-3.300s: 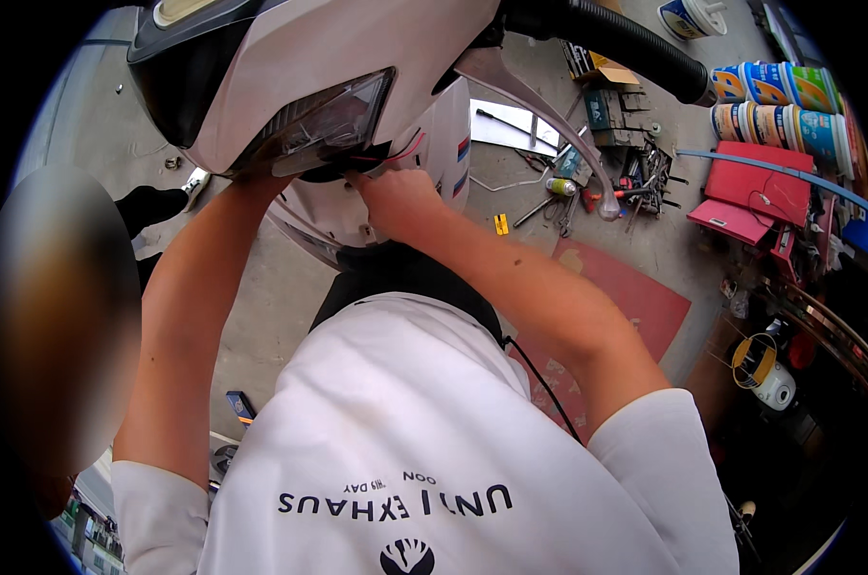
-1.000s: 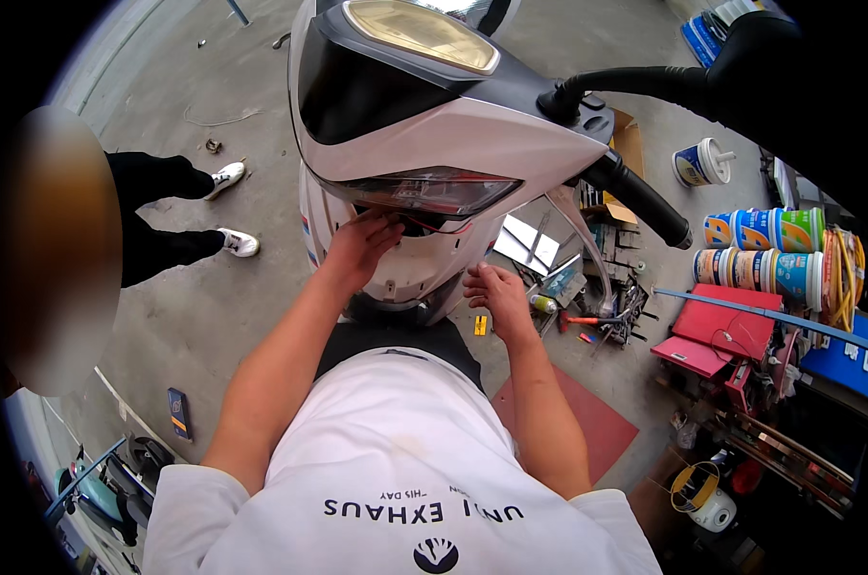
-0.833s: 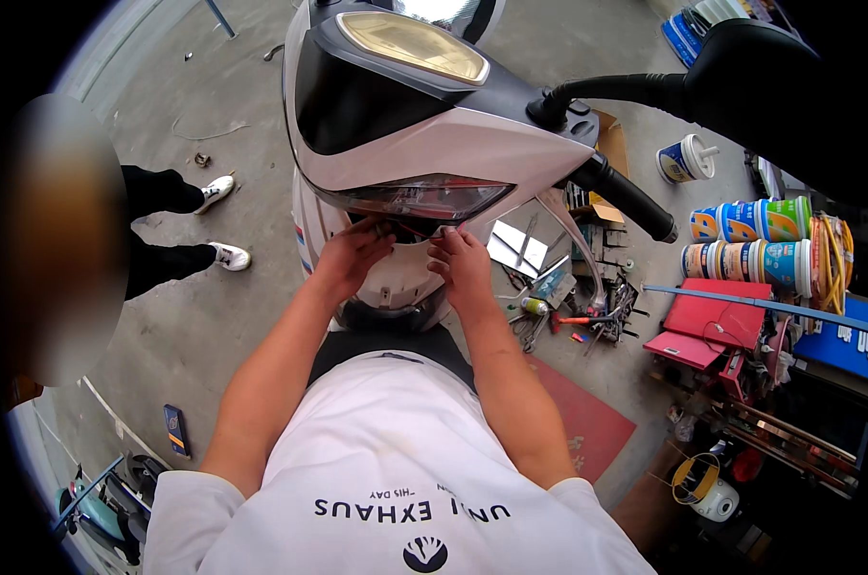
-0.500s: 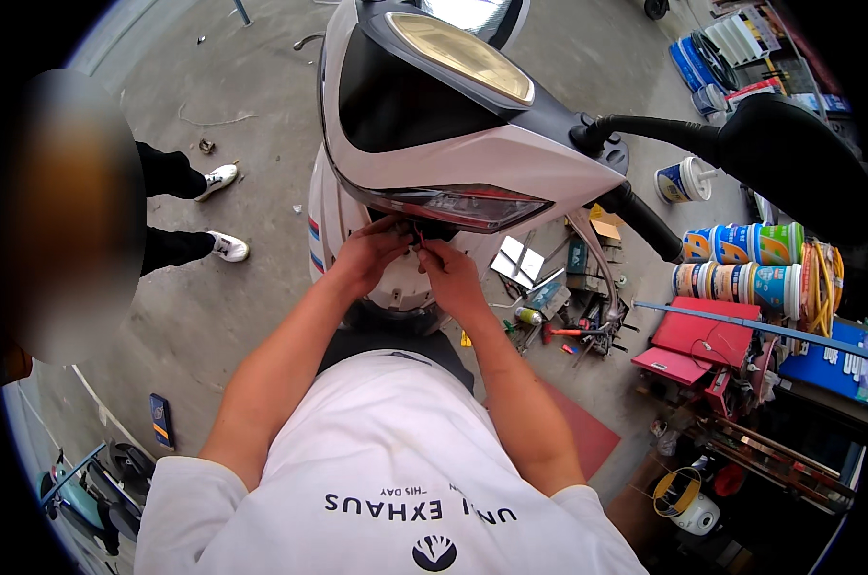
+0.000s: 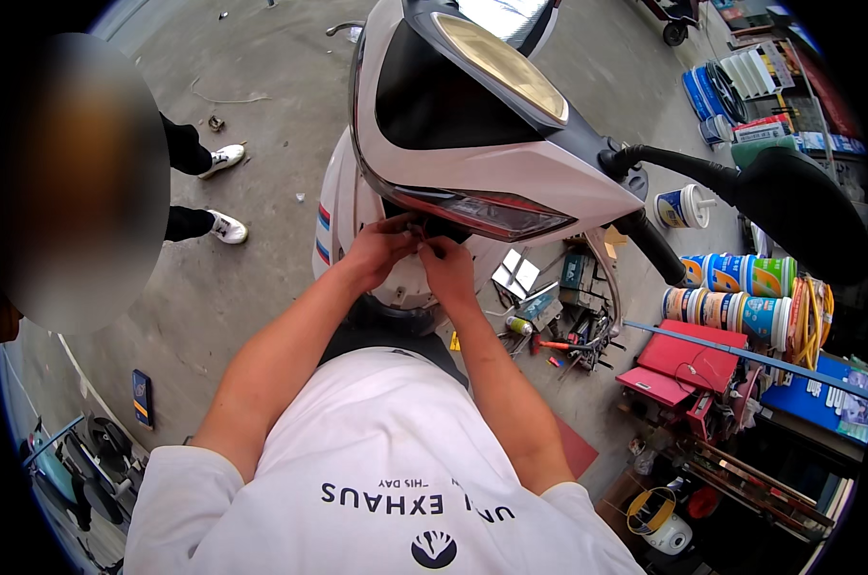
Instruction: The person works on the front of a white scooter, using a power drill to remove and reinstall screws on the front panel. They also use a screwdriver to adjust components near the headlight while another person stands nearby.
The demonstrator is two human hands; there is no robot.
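A white scooter front (image 5: pixel 511 168) with a black panel, a headlight and a red-edged lower lamp (image 5: pixel 496 213) stands before me. Just under that lamp, at the dark gap in the front body, my left hand (image 5: pixel 383 251) and my right hand (image 5: pixel 445 268) meet with fingertips bent together. Both hands are closed in a pinch. Between them shows a thin reddish strand, which looks like a wire (image 5: pixel 418 231); the fingers cover most of it. The white lower body panel (image 5: pixel 396 287) lies below my wrists.
To the right, tools (image 5: pixel 578 340) and a toolbox (image 5: pixel 580 271) lie on the concrete floor. Beyond are stacked paint buckets (image 5: pixel 731 311), a red metal case (image 5: pixel 688 355) and the scooter's mirror (image 5: pixel 803 216). At left stands a person in white shoes (image 5: pixel 225 159); a dark blue box (image 5: pixel 143 398) lies nearby.
My view has shifted, so the scooter appears farther right. My hands stay at the gap under the lamp, and the right fingers have curled closer to the left ones.
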